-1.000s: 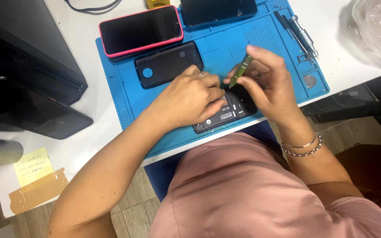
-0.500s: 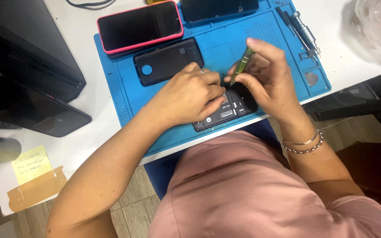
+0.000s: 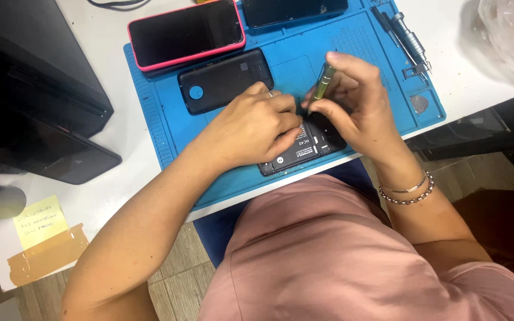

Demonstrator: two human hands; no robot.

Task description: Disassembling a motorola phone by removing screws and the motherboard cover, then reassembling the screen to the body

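Note:
A black opened phone (image 3: 304,150), its battery showing, lies near the front edge of a blue work mat (image 3: 340,47). My left hand (image 3: 251,128) rests on the phone's upper left part and holds it down. My right hand (image 3: 355,107) grips a thin greenish screwdriver (image 3: 323,80) upright, its tip down on the phone's top end between my two hands. Much of the phone is hidden under my fingers.
On the mat behind my hands lie a black back cover (image 3: 224,80), a phone in a pink case (image 3: 187,32) and a dark phone (image 3: 295,9). Metal tools (image 3: 408,44) lie at the mat's right. Black equipment (image 3: 28,113) stands left; a plastic bag (image 3: 513,30) far right.
My hands stay on the phone; the right hand has shifted the screwdriver slightly. The view has drifted a little.

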